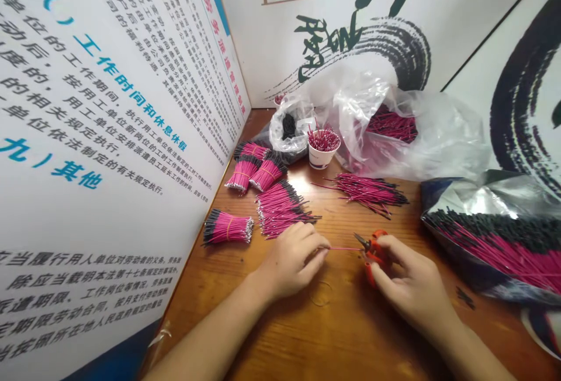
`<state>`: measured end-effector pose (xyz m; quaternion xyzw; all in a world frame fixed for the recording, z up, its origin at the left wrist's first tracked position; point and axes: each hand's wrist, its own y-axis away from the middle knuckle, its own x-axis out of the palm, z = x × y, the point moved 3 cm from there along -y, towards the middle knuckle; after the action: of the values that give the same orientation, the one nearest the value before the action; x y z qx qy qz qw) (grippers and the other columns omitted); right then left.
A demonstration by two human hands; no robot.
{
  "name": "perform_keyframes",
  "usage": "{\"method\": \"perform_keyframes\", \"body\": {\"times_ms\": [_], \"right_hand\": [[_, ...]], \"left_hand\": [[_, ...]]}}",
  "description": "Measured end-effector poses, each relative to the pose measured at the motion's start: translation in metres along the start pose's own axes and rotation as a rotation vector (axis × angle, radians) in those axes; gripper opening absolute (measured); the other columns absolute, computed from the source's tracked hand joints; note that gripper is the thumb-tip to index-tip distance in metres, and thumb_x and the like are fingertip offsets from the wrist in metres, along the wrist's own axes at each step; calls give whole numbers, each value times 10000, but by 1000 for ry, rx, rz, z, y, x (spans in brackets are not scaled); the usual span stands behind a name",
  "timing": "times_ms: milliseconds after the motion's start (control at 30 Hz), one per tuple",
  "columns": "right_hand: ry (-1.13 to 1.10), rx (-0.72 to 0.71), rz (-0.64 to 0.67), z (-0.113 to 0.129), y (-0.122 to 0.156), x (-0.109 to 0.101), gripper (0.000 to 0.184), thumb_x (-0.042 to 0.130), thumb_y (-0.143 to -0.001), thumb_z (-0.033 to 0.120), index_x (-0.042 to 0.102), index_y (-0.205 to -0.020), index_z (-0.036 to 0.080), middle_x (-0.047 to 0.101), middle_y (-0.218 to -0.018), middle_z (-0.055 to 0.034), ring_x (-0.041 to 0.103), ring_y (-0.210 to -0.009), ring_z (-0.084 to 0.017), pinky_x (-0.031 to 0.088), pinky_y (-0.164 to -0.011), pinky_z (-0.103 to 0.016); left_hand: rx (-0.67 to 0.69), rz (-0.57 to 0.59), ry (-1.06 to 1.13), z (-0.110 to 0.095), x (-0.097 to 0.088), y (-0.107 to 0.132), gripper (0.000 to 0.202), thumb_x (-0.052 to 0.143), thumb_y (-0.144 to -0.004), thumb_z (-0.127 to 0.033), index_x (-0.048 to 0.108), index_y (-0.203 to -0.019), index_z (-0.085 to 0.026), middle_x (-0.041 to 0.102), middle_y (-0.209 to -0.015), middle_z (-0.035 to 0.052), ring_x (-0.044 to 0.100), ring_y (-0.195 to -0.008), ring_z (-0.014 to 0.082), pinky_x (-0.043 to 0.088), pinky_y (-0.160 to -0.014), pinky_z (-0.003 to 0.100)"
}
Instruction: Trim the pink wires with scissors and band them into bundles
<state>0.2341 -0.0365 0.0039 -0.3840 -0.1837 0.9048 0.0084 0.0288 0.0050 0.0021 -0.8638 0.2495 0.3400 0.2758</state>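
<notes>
My left hand [289, 264] pinches one pink wire [344, 248] tight so it stays still, and my right hand [412, 281] closes its fingers around orange snips [372, 252] right beside it.

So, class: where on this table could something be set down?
Bare wood lies between the left hand and right hand, and between the loose pink wires and foil bag. Crowded: the back corner, with paper cup and plastic bags.

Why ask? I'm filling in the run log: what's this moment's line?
left hand: pinches pink wire | right hand: holds orange-handled snips at wire | nearby: rubber-banded pink wire bundles
</notes>
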Motion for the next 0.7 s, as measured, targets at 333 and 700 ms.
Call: {"method": "perform_keyframes", "body": {"times_ms": [333,700], "right_hand": [[-46,-69,-61,16,-4,3,84,536,-812,126,551,-822,208,596,-651,26,576,-514,-97,475,-507,-158],[28,18,-93,0,2,-4,94,546,-819,139,563,-885,203,638,-754,-14,611,-600,-129,497,-585,-214]], "left_hand": [[-13,60,-27,-4,7,-2,156,474,-952,-211,623,-971,-171,618,-898,50,530,-822,163,412,-733,286],[-61,20,-9,-1,3,-3,144,477,-922,-197,619,-919,-171,596,-875,55,536,-820,172,425,-720,286]]}}
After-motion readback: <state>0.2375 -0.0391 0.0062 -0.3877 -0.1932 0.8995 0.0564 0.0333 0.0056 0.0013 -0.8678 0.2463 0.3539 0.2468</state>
